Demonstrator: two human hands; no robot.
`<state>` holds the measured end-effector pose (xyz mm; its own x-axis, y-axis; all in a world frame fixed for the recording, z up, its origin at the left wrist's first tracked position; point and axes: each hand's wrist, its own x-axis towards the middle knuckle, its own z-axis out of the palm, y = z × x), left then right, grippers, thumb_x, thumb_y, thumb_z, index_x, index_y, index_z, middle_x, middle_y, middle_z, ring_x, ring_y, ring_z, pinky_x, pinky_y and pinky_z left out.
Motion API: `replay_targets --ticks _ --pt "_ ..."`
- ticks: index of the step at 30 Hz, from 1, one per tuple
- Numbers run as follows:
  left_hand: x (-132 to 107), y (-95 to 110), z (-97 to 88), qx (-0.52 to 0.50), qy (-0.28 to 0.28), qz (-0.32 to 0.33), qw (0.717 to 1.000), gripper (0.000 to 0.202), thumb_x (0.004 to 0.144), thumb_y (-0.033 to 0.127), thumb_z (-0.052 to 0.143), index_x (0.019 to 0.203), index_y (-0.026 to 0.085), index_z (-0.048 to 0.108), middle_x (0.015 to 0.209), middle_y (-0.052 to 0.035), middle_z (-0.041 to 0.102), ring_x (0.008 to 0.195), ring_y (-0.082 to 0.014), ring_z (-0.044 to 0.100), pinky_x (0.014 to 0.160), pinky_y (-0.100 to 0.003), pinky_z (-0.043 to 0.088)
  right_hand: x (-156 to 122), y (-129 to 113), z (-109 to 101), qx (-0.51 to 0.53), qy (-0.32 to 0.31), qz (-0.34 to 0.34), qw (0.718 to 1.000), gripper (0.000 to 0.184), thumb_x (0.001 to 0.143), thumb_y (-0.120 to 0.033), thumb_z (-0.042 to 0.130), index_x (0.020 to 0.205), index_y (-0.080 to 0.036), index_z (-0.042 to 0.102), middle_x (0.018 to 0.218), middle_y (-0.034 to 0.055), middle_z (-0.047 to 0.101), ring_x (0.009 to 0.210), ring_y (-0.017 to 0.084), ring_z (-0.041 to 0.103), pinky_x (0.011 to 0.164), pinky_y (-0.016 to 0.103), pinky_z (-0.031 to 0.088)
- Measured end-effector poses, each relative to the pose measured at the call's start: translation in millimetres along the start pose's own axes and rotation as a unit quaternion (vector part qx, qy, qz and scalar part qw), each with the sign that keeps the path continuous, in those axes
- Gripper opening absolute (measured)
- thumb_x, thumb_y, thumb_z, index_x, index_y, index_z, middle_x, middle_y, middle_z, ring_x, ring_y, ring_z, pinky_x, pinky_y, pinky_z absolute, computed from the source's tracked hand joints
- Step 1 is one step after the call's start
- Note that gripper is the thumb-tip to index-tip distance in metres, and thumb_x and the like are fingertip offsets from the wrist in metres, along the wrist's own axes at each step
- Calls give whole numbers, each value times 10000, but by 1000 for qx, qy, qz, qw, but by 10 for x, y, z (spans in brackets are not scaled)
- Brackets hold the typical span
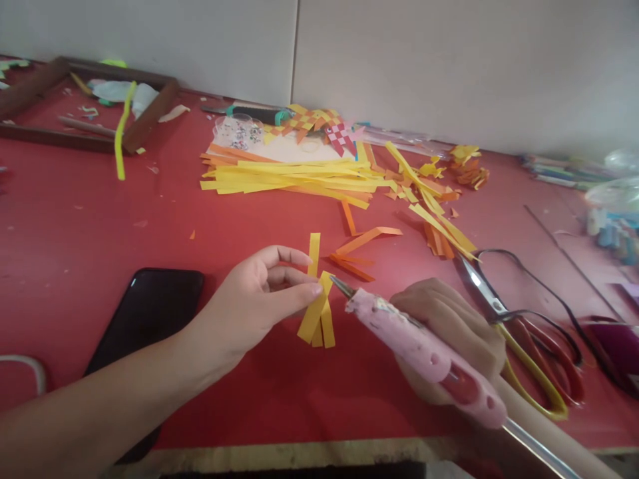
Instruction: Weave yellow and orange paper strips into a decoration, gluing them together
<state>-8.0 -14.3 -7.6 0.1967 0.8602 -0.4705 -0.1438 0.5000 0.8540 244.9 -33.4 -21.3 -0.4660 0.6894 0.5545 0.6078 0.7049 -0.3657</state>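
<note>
My left hand pinches a few short yellow paper strips between thumb and fingers. The strips cross one another, some pointing up and some hanging down. In my right hand is a pink hot glue gun, its grip wrapped by my fingers. The metal nozzle touches or almost touches the upper end of one strip beside my left thumb; I cannot tell which. A clear glue stick sticks out of the gun's back end. Folded orange paper strips lie just beyond my hands.
Yellow paper strips are piled at the back, with woven paper pieces behind. Scissors lie at the right beside a black cord. A black phone lies under my left forearm. A wooden frame stands at back left.
</note>
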Motion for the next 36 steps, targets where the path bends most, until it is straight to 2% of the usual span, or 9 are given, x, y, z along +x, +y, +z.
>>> replay_targets --ticks 4,8,14,22,29,36 --pt "-16 5 13 18 4 37 999 330 751 298 804 990 221 590 778 41 723 755 -107 670 713 -217 496 79 -50 -11 19 -8 -20 1000 132 790 -89 572 893 -170 567 696 49 569 644 189 559 538 344 475" --pt "-43 14 14 35 11 65 997 311 757 291 800 983 226 595 805 36 734 749 -108 672 696 -215 499 115 -52 -19 7 0 -13 1000 143 785 -57 540 852 -182 530 670 29 531 605 159 523 504 309 435" --pt "-61 28 22 38 25 79 996 352 757 290 799 1033 235 588 865 27 740 767 -111 674 705 -218 518 41 -13 9 26 8 2 1000 107 758 -82 530 809 -175 532 661 22 503 595 159 488 511 319 391" --pt "-61 68 52 43 26 78 996 338 751 285 800 1009 227 591 864 26 745 767 -107 677 726 -211 525 57 -39 15 27 11 11 1000 161 760 -45 516 755 -204 488 626 -8 458 548 137 457 482 295 353" --pt "-66 43 39 40 27 74 996 344 746 284 802 1016 229 596 881 11 753 782 -129 692 734 -230 534 52 -45 8 29 3 5 1000 205 757 -96 535 929 -184 601 685 32 571 600 179 541 506 322 438" --pt "-69 52 39 62 30 82 994 328 768 279 786 1031 239 594 879 28 746 788 -118 688 731 -211 522 13 6 33 33 10 -1 999 178 753 -80 554 893 -177 604 678 22 567 598 166 524 507 316 437"
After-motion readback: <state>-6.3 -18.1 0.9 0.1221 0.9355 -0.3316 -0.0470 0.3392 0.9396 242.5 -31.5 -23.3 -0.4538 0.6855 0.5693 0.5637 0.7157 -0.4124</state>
